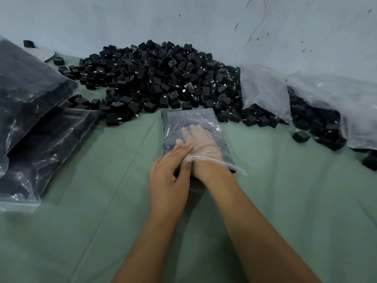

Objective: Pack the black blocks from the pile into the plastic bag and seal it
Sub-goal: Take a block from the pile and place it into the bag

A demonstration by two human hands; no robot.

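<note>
At frame centre my right hand (pixel 201 142) lies spread inside the plastic bag (pixel 189 119); my left hand (pixel 169 174) pinches its mouth; pile (pixel 159 78) behind.

Cracked pale wall (pixel 204 21) behind green cloth (pixel 81 231).

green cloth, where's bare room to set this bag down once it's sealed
The green cloth is bare in front of the stacked filled bags and right of the plastic bag holding the right hand, before the stray blocks. The far side is crowded: the pile reaches the wall.
</note>
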